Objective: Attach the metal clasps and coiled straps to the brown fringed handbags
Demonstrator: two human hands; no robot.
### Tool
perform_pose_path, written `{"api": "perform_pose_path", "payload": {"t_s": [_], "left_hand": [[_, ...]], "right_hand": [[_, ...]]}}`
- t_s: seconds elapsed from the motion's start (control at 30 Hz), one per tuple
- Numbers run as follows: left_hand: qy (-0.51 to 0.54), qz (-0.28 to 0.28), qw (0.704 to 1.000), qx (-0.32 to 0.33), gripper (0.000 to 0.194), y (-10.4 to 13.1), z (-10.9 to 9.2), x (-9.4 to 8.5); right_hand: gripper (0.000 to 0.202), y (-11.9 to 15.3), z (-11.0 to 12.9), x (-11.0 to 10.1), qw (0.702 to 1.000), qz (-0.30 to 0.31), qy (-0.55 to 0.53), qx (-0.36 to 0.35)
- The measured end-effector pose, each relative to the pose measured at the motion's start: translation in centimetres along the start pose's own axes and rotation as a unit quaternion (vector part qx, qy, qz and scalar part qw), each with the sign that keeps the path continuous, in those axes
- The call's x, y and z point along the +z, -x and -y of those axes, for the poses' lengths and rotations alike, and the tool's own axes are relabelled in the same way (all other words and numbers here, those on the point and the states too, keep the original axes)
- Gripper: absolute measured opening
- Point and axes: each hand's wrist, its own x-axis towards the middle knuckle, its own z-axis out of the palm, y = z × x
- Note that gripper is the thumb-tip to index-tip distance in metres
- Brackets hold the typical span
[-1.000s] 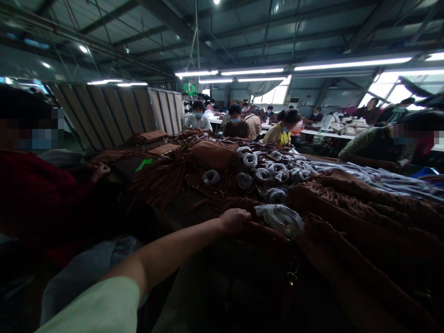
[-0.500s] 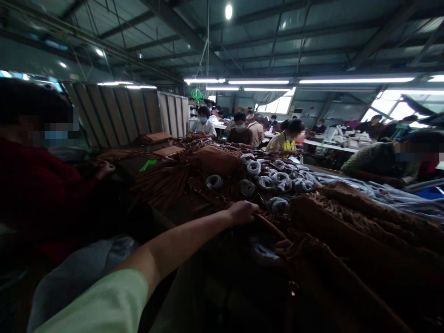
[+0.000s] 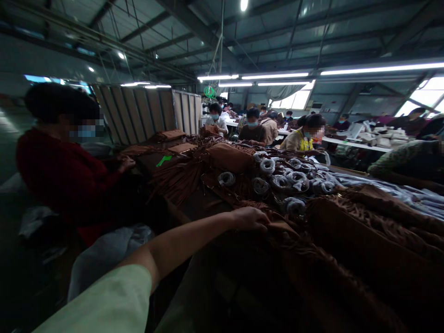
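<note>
My left hand (image 3: 249, 218) reaches out over the dark table, palm down, fingers stretched and slightly bent. Its fingertips are at the edge of a brown fringed bag (image 3: 282, 225), touching it or just above it; I cannot tell which. Long brown fringe hangs from the bag toward the lower right, mostly lost in shadow. My right hand does not show. Just beyond my left hand lie several coiled straps in clear plastic wrap (image 3: 294, 205), beside a larger brown bag (image 3: 229, 157).
More brown fringed pieces (image 3: 381, 212) are heaped at the right. A co-worker in a red top (image 3: 65, 171) sits at the left. A green scrap (image 3: 163, 160) lies on the table (image 3: 203, 203). A pale plastic sack (image 3: 107, 252) stands below my forearm. Other people work at tables behind.
My left hand has gone from a closed grip on a brown strap to stretched fingers by the bag. The right hand, faintly seen earlier, has dropped from sight. The view has turned left.
</note>
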Motion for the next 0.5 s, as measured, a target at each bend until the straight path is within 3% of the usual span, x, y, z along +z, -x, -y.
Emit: {"api": "perform_pose_path", "payload": {"t_s": [0.07,0.13,0.17,0.23,0.3,0.4,0.5], "left_hand": [[-0.006,-0.093,0.991,-0.092,0.036,2.8,0.9,-0.3],[-0.052,-0.210,0.943,-0.254,0.042,5.5,2.2,-0.1],[-0.059,-0.225,0.917,-0.324,0.047,6.5,2.9,0.3],[0.005,-0.169,0.906,-0.387,0.055,7.8,4.2,1.5],[0.150,-0.096,0.909,-0.378,0.057,7.9,5.1,2.8],[0.342,-0.077,0.869,-0.348,0.056,6.6,4.9,3.9],[0.436,-0.063,0.835,-0.330,0.054,5.3,3.2,3.7]], "right_hand": [[0.032,-0.1,0.1,0.5,1.000,0.012,-0.027,-0.001],[0.025,-0.2,0.3,0.8,0.998,0.020,-0.051,0.000],[0.021,-0.3,0.5,0.9,0.998,0.025,-0.065,-0.003],[0.015,-0.5,1.0,0.9,0.991,0.055,-0.122,-0.017],[0.017,-0.8,1.8,0.8,0.972,0.116,-0.205,-0.027],[0.025,-1.1,3.1,0.7,0.935,0.201,-0.291,0.003],[0.029,-1.3,4.2,0.9,0.923,0.226,-0.308,0.038]]}}
